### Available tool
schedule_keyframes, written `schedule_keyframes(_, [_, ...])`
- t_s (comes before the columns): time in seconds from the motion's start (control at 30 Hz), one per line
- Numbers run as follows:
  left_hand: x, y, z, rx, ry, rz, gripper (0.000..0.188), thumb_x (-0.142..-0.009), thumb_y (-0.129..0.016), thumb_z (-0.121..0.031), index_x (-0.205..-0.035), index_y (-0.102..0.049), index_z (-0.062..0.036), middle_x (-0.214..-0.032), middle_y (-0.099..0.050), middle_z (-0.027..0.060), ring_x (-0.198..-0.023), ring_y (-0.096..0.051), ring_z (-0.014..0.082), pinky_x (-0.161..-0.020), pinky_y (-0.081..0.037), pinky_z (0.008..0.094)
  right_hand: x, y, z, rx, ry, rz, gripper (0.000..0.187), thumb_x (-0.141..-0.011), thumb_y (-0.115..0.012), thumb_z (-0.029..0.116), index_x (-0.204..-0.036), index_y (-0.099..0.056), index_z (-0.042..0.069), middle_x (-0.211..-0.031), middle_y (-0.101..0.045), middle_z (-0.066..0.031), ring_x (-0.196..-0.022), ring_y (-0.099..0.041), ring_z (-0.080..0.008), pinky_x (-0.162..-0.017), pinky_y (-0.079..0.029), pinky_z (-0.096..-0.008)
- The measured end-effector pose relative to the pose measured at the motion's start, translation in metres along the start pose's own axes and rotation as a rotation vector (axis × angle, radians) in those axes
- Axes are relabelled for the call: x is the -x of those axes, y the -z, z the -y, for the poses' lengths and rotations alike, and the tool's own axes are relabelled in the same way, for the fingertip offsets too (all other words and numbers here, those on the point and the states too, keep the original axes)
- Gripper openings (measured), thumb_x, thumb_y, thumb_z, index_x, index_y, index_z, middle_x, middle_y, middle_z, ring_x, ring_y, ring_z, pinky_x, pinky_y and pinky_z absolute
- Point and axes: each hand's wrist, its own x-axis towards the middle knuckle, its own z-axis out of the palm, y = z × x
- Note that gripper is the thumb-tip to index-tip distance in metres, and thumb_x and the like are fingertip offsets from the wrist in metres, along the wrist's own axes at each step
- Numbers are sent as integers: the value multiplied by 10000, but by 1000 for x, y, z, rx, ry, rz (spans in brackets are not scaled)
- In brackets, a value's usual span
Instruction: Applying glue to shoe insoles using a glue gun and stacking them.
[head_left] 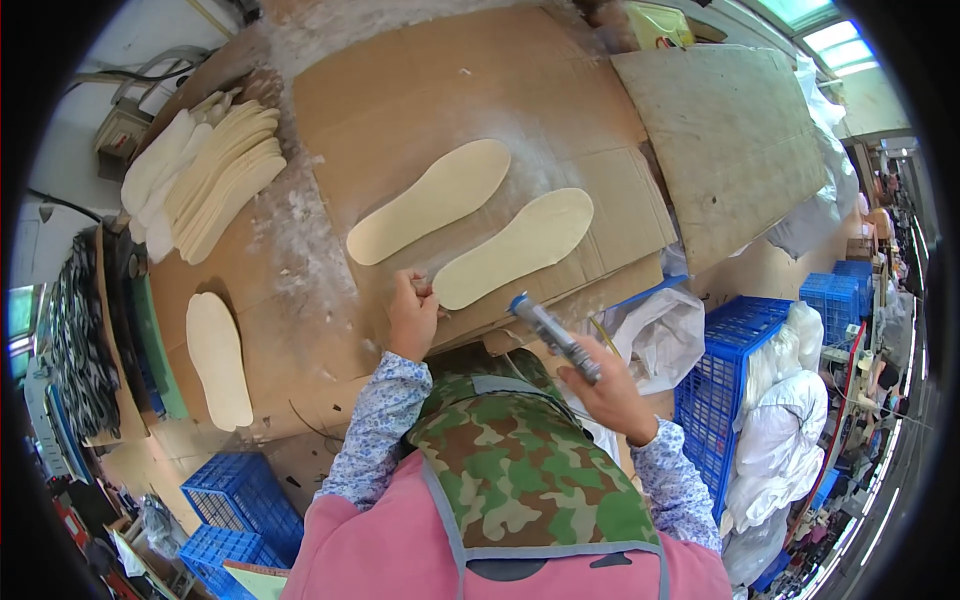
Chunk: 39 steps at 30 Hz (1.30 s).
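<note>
Lying aslant on a cardboard sheet (440,100): two cream insoles, a far insole (430,203) and a near insole (515,250), roughly parallel, just apart.

Left hand (413,318): at the narrow end of the near insole, fingers bent and tips drawn close together; whether they pinch its edge, cannot tell.

Right hand (608,388): fingers closed round a grey tube (560,338) with blue tip, held tilted, tip toward the near insole and apart from it.

Tabletop (275,345): brown, bearing the cardboard sheet; white dust (300,225) along the sheet's left side.

Far left of tabletop: one stack of insoles (222,175), overlapping, cream and white; below it, a single insole (217,355), pale, lying alone.

Right of the cardboard sheet: one beige board (720,150), flat.

Beyond: blue crate (703,425), right side; white bags (785,440) beside it.
</note>
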Motion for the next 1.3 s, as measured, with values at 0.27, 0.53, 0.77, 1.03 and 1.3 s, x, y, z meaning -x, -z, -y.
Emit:
schedule_keyframes(0.27, [9,3,-2,28,60,19,339,-869,-481,55,-1184,-363,13,-926,-581,145,-728,-639,173,-607,-535,252,-10,-42,7,53,51,195,503,-711,-580,-50,-1198,-460,-12,-1077,-552,-223,-1005,-549,-405,-850,-454,-429])
schedule_keyframes(0.53, [8,3,-7,42,84,48,336,-874,-474,52,-1199,-396,17,-928,-550,129,-718,-631,164,-611,-527,245,-14,-43,5,90,14,89,302,-850,-618,70,-1127,-522,-3,-969,-611,-205,-901,-609,-356,-773,-477,-371])
schedule_keyframes(0.77, [10,-1,-8,26,48,0,356,-849,-478,56,-1200,-441,6,-848,-554,95,-674,-618,154,-581,-523,272,-18,-27,2,90,-16,24,303,-830,-610,36,-1116,-517,-2,-895,-599,-200,-827,-598,-358,-719,-470,-380])
schedule_keyframes(1.03, [9,-5,-15,-41,50,58,385,-856,-462,57,-1236,-438,0,-911,-554,97,-711,-623,149,-596,-521,238,-25,-7,-11,74,-60,-29,307,-819,-625,29,-1101,-509,-4,-888,-592,-216,-801,-589,-376,-687,-465,-392])
schedule_keyframes(1.3, [8,-7,-14,-35,68,53,406,-848,-428,70,-1245,-443,-15,-930,-558,101,-694,-613,144,-593,-524,240,-33,19,-31,99,-104,-120,234,-856,-599,66,-1065,-507,15,-814,-572,-205,-738,-570,-385,-645,-449,-394])
